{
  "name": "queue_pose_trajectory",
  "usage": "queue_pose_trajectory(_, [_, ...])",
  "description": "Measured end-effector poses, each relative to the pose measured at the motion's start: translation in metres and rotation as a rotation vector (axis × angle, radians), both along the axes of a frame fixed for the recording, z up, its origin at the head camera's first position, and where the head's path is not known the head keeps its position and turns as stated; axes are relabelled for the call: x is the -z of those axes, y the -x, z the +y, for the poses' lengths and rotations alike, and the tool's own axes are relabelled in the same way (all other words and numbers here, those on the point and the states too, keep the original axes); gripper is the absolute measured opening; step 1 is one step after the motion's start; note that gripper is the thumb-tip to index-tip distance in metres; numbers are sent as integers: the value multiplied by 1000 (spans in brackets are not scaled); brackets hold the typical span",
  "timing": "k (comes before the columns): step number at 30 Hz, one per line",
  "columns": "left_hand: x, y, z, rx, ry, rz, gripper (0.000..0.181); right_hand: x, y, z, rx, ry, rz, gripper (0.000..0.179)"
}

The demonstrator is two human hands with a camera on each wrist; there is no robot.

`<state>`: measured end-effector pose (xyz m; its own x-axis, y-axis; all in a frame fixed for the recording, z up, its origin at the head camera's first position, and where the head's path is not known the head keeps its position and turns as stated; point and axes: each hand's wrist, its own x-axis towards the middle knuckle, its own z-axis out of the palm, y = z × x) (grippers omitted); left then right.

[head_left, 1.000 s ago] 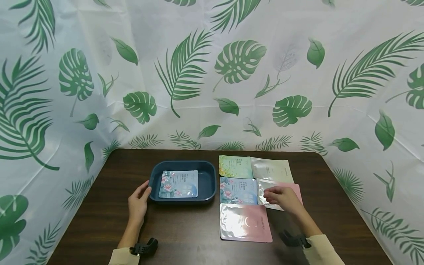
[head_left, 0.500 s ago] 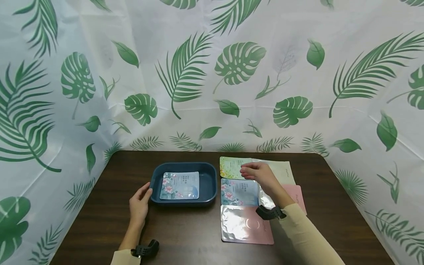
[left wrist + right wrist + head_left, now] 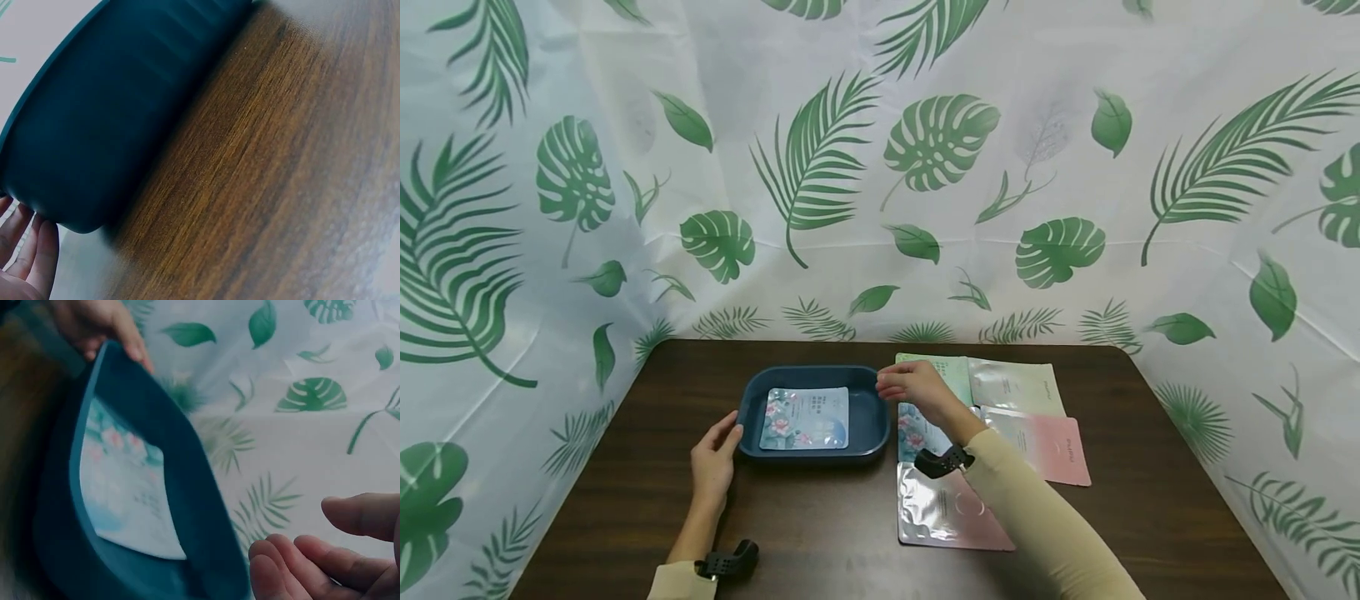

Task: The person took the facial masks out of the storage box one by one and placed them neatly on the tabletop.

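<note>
A dark blue tray (image 3: 872, 451) stands at the left of the table, with a light blue flowered sheet mask packet (image 3: 806, 418) lying flat inside. My left hand (image 3: 712, 468) holds the tray's left end, thumb at the rim; its fingers (image 3: 46, 255) touch the outer wall in the left wrist view. At the opposite end, my right hand (image 3: 917, 388) hovers by the right rim, between tray and packets. Its thumb (image 3: 359, 514) is apart from its loosely bent fingers, nothing between them. Beneath its wrist, another light blue packet (image 3: 914, 433) is partly covered.
Right of the tray lie more packets in rows: a green one (image 3: 957, 372), a pale green one (image 3: 1015, 387), a silver-and-pink one (image 3: 1054, 450) and another silver-and-pink one (image 3: 932, 508) nearest me. A leaf-print cloth (image 3: 850, 183) hangs behind the brown table (image 3: 820, 533).
My right hand has moved left and away from me, from over the silver-and-pink packet across the green one to the tray's right rim. My left hand and the tray stay put.
</note>
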<state>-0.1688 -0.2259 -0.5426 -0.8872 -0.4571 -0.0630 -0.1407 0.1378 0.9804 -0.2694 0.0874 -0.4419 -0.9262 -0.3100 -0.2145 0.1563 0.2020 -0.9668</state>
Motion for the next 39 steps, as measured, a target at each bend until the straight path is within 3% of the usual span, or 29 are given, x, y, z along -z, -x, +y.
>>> queue_pose_trajectory(7, [1,-1,0,-2,11,-3,42,15,3,-38,20,-23,-83,28])
queue_pose_trajectory(15, [1,-1,-1,-2,6,4,42,32,6,-64,-16,-202,-129,29])
queue_pose_trajectory(23, [1,-1,-2,0,0,-6,43,38,3,-80,-61,-428,-84,18])
queue_pose_trajectory(29, [1,0,-1,11,-5,-11,42,43,-1,-86,-70,-566,-18,24])
queue_pose_trajectory(35, [1,1,0,18,-7,0,41,42,-5,-88,-71,-605,14,34])
queue_pose_trajectory(39, [1,0,0,23,-10,-5,42,44,-3,-90,-29,-561,-33,31])
